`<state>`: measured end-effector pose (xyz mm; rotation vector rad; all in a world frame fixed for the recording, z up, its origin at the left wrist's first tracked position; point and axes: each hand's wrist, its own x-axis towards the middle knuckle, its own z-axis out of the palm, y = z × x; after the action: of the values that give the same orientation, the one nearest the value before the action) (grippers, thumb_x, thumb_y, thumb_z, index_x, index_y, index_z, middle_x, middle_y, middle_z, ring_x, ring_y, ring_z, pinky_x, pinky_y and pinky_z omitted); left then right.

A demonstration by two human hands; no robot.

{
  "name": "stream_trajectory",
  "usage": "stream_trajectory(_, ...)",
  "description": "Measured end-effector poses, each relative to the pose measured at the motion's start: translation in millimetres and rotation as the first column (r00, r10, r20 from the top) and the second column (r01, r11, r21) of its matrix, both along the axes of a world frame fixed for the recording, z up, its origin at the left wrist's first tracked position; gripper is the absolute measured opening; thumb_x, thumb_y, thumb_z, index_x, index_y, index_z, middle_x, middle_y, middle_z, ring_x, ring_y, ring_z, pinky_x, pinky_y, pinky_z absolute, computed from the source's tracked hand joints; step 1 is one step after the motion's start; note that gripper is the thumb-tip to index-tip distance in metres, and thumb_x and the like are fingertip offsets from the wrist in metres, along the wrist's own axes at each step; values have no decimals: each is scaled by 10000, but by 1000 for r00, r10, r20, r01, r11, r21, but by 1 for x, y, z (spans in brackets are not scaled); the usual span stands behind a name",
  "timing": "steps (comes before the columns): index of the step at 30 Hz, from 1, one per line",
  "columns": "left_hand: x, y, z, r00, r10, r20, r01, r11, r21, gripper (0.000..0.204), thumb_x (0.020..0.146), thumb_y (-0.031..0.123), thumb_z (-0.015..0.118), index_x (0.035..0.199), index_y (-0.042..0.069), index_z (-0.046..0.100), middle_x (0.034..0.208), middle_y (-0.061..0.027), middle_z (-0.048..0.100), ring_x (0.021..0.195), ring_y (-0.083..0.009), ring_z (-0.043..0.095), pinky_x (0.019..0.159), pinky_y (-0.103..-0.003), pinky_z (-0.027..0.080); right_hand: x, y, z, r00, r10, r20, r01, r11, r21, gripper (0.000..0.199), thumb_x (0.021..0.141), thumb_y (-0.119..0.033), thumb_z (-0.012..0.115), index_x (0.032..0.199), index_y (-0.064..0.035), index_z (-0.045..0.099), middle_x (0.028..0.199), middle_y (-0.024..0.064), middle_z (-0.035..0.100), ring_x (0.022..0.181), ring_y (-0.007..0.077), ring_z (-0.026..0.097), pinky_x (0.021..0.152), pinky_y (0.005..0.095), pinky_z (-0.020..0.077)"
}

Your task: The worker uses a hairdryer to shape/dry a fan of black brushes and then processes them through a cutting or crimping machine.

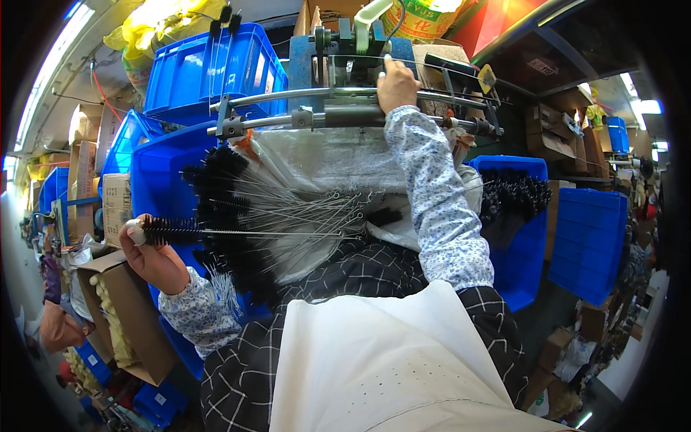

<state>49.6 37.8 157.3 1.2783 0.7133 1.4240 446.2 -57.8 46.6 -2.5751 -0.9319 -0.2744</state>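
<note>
At the left, my left hand (pixel 155 259) pinches the bristled end of a black bottle brush (pixel 173 231), a white cover on one fingertip. The brush's twisted wire stem runs level to the right, over a heap of similar brushes (pixel 223 198). Their looped wire ends meet in the middle, above my lap. My right hand (pixel 398 85) is up at the bench machine (pixel 354 43), thumb and forefinger at the edge of its clear guard (pixel 349 72). Those fingers look bent together; what they hold, if anything, I cannot make out.
Metal rods (pixel 288 97) cross in front of the machine, below its pale green handle (pixel 373 13). A blue bin (pixel 515 270) with black brushes stands right, a blue crate (pixel 216 68) back left. An open carton (pixel 140 324) sits lower left. Another person's hand (pixel 61 327) shows far left.
</note>
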Motion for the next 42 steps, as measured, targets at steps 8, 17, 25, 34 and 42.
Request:
stream_trajectory(8, 16, -5, 1, 1000, -16, -19, 16, 1000, -8, 193, 841, 197, 476, 919, 22, 492, 834, -77, 542, 746, -127, 528, 673, -221, 445, -8, 10, 1, 1000, 19, -4, -19, 1000, -14, 261, 773, -81, 448, 1023, -64, 521, 957, 51, 533, 892, 197, 503, 691, 373, 379)
stream_trajectory(17, 4, 10, -19, 998, 57, -32, -59, 996, -72, 163, 844, 157, 466, 922, 16, 491, 841, -62, 537, 758, -116, 525, 675, -215, 446, 48, -43, -3, 999, 36, 7, -35, 999, -35, 335, 726, -135, 512, 1056, -83, 521, 1015, 79, 539, 952, 222, 502, 786, 401, 368)
stream_trajectory(25, 37, 11, -26, 993, -116, -25, 109, 975, -193, 146, 839, 150, 479, 924, 31, 479, 851, -45, 533, 769, -99, 510, 681, -202, 425, 130, -70, -6, 968, 45, 245, 28, 958, -285, 289, 816, -339, 382, 970, -183, 569, 933, 102, 560, 860, 297, 538, 744, 402, 417)
stream_trajectory(34, 58, 7, -20, 941, -336, 40, 332, 893, -305, 118, 843, 134, 465, 925, 49, 474, 859, -26, 540, 748, -64, 513, 667, -186, 434, 71, -157, 92, 681, 188, -708, -447, 872, -199, 280, 781, -122, 528, 1053, -52, 525, 959, 100, 555, 879, 151, 526, 754, 259, 418)
stream_trajectory(42, 118, -63, -38, 778, -599, -186, 542, 792, -282, 131, 844, 148, 464, 914, 39, 442, 867, -27, 529, 710, -55, 464, 624, -184, 406, -107, -90, 96, 144, 533, -834, -667, 675, 317, 247, 854, -208, 391, 999, -22, 466, 781, 119, 585, 745, 263, 567, 665, 356, 440)
